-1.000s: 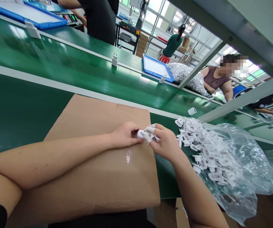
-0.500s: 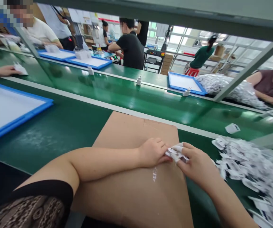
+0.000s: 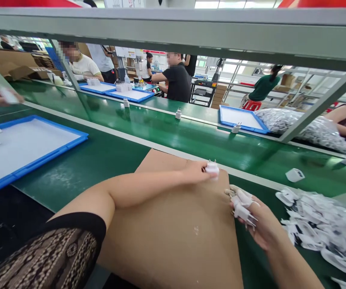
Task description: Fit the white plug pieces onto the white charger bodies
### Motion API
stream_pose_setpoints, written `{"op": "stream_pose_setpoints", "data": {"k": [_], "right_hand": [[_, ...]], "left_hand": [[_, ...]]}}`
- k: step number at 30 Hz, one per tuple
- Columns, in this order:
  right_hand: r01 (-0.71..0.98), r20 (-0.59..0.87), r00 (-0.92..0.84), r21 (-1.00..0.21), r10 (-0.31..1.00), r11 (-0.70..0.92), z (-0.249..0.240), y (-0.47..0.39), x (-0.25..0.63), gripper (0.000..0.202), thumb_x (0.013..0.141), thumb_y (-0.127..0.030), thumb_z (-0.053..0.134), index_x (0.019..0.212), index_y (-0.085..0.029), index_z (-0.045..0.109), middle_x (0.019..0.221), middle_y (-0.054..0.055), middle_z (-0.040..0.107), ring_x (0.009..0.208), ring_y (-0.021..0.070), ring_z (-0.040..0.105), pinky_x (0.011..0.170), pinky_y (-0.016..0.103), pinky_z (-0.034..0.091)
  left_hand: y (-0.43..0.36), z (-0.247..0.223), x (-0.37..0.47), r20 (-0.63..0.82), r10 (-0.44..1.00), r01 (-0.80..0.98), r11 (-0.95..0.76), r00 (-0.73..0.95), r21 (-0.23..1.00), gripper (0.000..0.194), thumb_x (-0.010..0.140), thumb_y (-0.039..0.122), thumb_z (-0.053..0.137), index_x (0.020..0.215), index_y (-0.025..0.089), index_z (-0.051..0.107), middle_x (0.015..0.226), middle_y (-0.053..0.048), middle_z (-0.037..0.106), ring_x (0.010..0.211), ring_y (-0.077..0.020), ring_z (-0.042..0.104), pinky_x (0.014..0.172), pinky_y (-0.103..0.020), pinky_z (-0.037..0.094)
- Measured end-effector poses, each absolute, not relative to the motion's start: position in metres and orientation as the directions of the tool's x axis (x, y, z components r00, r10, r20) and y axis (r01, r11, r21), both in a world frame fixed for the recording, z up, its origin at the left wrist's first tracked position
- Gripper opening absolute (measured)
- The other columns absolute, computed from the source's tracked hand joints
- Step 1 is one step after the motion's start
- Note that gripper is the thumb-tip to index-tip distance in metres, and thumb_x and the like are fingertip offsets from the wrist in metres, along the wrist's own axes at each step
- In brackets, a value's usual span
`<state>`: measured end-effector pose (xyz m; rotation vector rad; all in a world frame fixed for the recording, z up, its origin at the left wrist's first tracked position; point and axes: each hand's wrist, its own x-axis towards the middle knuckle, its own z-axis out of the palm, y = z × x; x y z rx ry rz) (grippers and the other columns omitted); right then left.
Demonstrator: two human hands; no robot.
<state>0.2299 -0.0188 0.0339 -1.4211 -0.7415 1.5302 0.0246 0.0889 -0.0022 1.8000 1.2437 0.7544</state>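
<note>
My left hand (image 3: pixel 196 172) is closed on a white plug charger (image 3: pixel 212 171), its pins pointing up, above the far end of a brown cardboard sheet (image 3: pixel 173 233). To the right of the sheet, my right hand (image 3: pixel 261 218) grips a white plug piece (image 3: pixel 242 212) with metal prongs that point toward the lower right. White covers sit on some right fingertips, and part of the piece is hidden by them. Beside that hand lies a heap of white plastic parts (image 3: pixel 314 228), several of them overlapping.
A lone white charger (image 3: pixel 294 175) rests on the green belt (image 3: pixel 160 124), with several more along its far side. At left is a blue-rimmed tray (image 3: pixel 55 154) with white pieces. A co-worker's hand (image 3: pixel 3 97) holds something white. A grey frame bar (image 3: pixel 173 34) crosses overhead.
My hands have come apart: the left moved up and forward with the charger, the right drew back with the pronged piece. The view has tilted up. The co-worker's hand at left has lifted.
</note>
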Motion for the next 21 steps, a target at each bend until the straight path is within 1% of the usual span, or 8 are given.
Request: {"op": "stream_pose_setpoints", "data": {"k": [2, 5, 8, 11, 13, 15, 18, 21], "right_hand": [[-0.377, -0.546, -0.043, -0.767, 0.836, -0.52, 0.032, -0.016, 0.234, 0.039, 0.068, -0.03, 0.083, 0.103, -0.019, 0.068, 0.071, 0.006, 0.071, 0.048, 0.0101, 0.055, 0.039, 0.016, 0.044], [-0.441, -0.595, -0.22, -0.646, 0.773, -0.623, 0.027, -0.016, 0.237, 0.032, 0.078, -0.03, 0.076, 0.106, -0.018, 0.067, 0.079, 0.008, 0.074, 0.042, 0.0076, 0.054, 0.038, 0.015, 0.045], [-0.404, -0.566, -0.265, -0.67, 0.781, -0.622, 0.025, -0.019, 0.234, 0.035, 0.082, -0.03, 0.071, 0.113, -0.016, 0.066, 0.084, 0.011, 0.075, 0.043, 0.0094, 0.058, 0.038, 0.016, 0.047], [-0.371, -0.569, -0.238, -0.695, 0.787, -0.615, 0.025, -0.02, 0.227, 0.033, 0.086, -0.03, 0.067, 0.115, -0.014, 0.066, 0.079, 0.01, 0.073, 0.044, 0.0105, 0.059, 0.036, 0.016, 0.047], [-0.404, -0.571, -0.249, -0.673, 0.783, -0.619, 0.023, -0.019, 0.224, 0.028, 0.086, -0.025, 0.065, 0.112, -0.015, 0.067, 0.076, 0.007, 0.072, 0.046, 0.0105, 0.06, 0.035, 0.015, 0.045], [-0.501, -0.558, -0.268, -0.615, 0.785, -0.609, 0.021, -0.016, 0.223, 0.019, 0.086, -0.019, 0.062, 0.105, -0.017, 0.067, 0.077, 0.005, 0.071, 0.052, 0.01, 0.063, 0.036, 0.013, 0.043], [-0.635, -0.569, -0.316, -0.468, 0.759, -0.615, 0.019, -0.013, 0.227, 0.01, 0.092, -0.019, 0.057, 0.095, -0.018, 0.066, 0.077, 0.004, 0.07, 0.057, 0.0094, 0.065, 0.038, 0.012, 0.042], [-0.663, -0.579, -0.394, -0.359, 0.714, -0.657, 0.022, -0.012, 0.231, 0.019, 0.098, -0.031, 0.052, 0.098, -0.017, 0.065, 0.082, 0.008, 0.071, 0.06, 0.0107, 0.065, 0.045, 0.015, 0.049]], "left_hand": [[0.122, 0.006, 0.02, 0.043, 0.978, 0.524, -0.146, 0.204, 0.839, 0.035, 0.081, 0.044, 0.074, 0.103, 0.017, 0.069, 0.102, -0.007, 0.073, 0.091, -0.0234, 0.067, 0.078, -0.031, 0.05], [0.165, 0.016, 0.011, 0.064, 0.996, 0.595, -0.088, 0.062, 0.799, 0.03, 0.083, 0.036, 0.072, 0.104, 0.015, 0.067, 0.107, -0.012, 0.071, 0.096, -0.0274, 0.065, 0.08, -0.034, 0.048], [0.194, 0.021, 0.001, 0.084, 0.996, 0.639, -0.047, -0.027, 0.767, 0.025, 0.084, 0.031, 0.071, 0.103, 0.015, 0.066, 0.114, -0.015, 0.069, 0.104, -0.029, 0.063, 0.084, -0.035, 0.046], [0.205, 0.023, -0.007, 0.061, 0.994, 0.665, 0.012, -0.087, 0.747, 0.025, 0.078, 0.027, 0.077, 0.097, 0.014, 0.066, 0.112, -0.017, 0.069, 0.107, -0.0311, 0.063, 0.087, -0.034, 0.045], [0.204, 0.023, -0.01, 0.051, 0.99, 0.673, 0.051, -0.13, 0.738, 0.032, 0.073, 0.025, 0.081, 0.099, 0.013, 0.066, 0.114, -0.019, 0.068, 0.114, -0.0345, 0.06, 0.091, -0.036, 0.044], [0.197, 0.026, -0.009, 0.082, 0.98, 0.677, 0.063, -0.179, 0.733, 0.043, 0.072, 0.025, 0.08, 0.11, 0.012, 0.063, 0.126, -0.023, 0.061, 0.126, -0.0388, 0.051, 0.099, -0.041, 0.04], [0.173, 0.037, 0.0, 0.183, 0.969, 0.678, -0.023, -0.165, 0.735, 0.05, 0.081, 0.028, 0.072, 0.127, 0.015, 0.056, 0.142, -0.019, 0.05, 0.135, -0.0355, 0.04, 0.108, -0.043, 0.035], [0.129, 0.063, 0.011, 0.334, 0.942, 0.596, -0.259, -0.016, 0.76, 0.038, 0.09, 0.033, 0.061, 0.126, 0.023, 0.057, 0.136, -0.008, 0.056, 0.123, -0.0236, 0.05, 0.102, -0.035, 0.042]]}}
